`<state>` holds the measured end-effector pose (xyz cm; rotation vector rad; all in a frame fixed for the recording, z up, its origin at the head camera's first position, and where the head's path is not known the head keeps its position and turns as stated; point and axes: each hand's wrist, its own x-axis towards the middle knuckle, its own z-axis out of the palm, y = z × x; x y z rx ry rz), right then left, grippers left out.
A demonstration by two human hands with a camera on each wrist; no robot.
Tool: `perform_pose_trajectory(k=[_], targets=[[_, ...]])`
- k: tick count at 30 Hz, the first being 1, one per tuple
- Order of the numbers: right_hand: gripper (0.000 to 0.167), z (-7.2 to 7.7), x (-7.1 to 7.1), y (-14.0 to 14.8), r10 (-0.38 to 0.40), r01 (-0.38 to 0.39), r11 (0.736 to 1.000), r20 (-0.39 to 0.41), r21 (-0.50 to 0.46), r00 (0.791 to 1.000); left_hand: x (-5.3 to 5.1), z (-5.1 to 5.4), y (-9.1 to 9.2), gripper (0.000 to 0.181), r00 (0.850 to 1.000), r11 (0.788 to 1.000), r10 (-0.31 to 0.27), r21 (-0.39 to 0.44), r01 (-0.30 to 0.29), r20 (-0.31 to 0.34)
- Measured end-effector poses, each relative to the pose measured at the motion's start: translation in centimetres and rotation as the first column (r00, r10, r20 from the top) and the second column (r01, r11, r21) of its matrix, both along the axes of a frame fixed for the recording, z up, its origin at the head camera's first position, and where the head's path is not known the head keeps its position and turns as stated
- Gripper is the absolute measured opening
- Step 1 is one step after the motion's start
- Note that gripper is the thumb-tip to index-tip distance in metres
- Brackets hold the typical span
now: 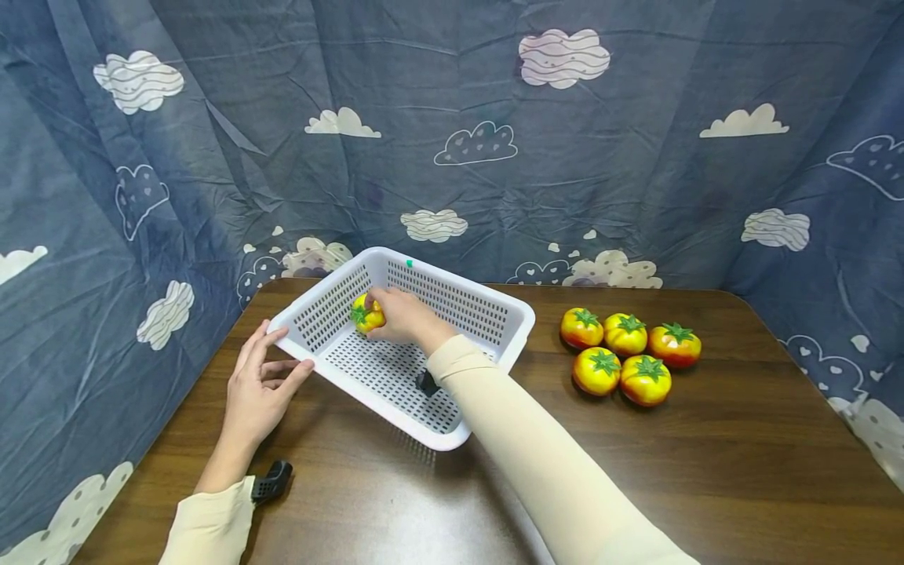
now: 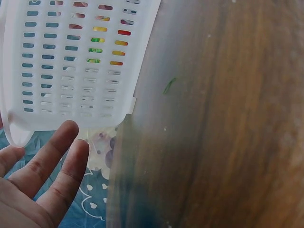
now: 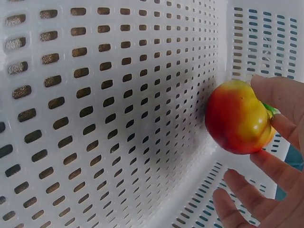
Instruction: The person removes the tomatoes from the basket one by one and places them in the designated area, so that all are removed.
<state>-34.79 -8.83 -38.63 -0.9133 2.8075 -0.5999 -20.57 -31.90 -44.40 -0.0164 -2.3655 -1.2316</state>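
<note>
A white perforated plastic basket [image 1: 395, 408] sits at an angle on the wooden table. Inside it, near the left end, is a red-and-yellow tomato [image 1: 369, 315] with a green leafy top. My right hand [image 1: 404, 315] reaches down into the basket and pinches this tomato between thumb and fingers. In the right wrist view the tomato [image 3: 237, 118] appears low, close to the basket floor [image 3: 142, 118]. My left hand [image 1: 260, 388] touches the basket's left corner, its fingers fairly straight and spread. From the left wrist, its fingers [image 2: 64, 175] show beside the basket wall [image 2: 71, 118].
Several more tomatoes [image 1: 625, 335] stand grouped on the table, right of the basket. A dark blue curtain [image 1: 452, 180] with cloud prints hangs behind and around the table [image 1: 741, 439]. Each wrist carries a small black camera [image 1: 272, 481].
</note>
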Motion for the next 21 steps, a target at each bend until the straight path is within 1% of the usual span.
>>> perform_pose_trajectory(k=[5, 11, 17, 21], targets=[[0.052, -0.04, -0.03, -0.13, 0.016, -0.016, 1.000, -0.016, 0.020, 1.000, 0.02, -0.01, 0.02, 0.068, 1.000, 1.000, 0.004, 0.000, -0.004, 0.000], [0.061, -0.17, -0.04, -0.34, 0.038, -0.038, 0.997, -0.003, 0.060, 0.999, 0.07, 0.01, 0.07, 0.068, 1.000, 1.000, 0.004, 0.005, -0.004, 0.001], [0.055, -0.09, 0.02, -0.22, 0.056, -0.056, 0.998, 0.003, 0.022, 0.998, 0.11, 0.04, 0.09, 0.068, 1.000, 1.000, 0.002, 0.007, -0.002, -0.001], [0.053, 0.00, 0.10, -0.14, 0.070, -0.070, 0.998, 0.005, -0.003, 0.998, 0.18, 0.13, 0.14, 0.067, 1.000, 1.000, -0.002, 0.009, 0.002, -0.004]])
